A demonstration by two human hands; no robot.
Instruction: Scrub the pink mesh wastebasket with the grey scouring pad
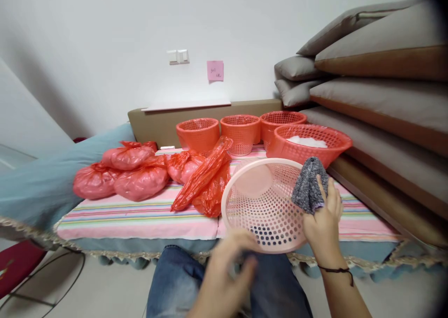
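Note:
A pale pink plastic basket [245,210] tilts toward me at the front edge of the bed-like seat, its perforated inside showing. My right hand [324,215] is closed on a dark grey speckled cloth [310,185], held over the basket's right rim. My left hand [227,271] is in front of the basket's lower left rim, above my lap. Motion smears its fingers, so I cannot tell whether it touches the rim.
Red plastic bags [142,183], several of them tied and full, lie on the left of the striped cloth [140,217]. A crumpled red bag [210,187] lies beside the pale basket. Behind stand several red baskets; the right one [311,150] holds white material. Grey cushions [378,94] are stacked at right.

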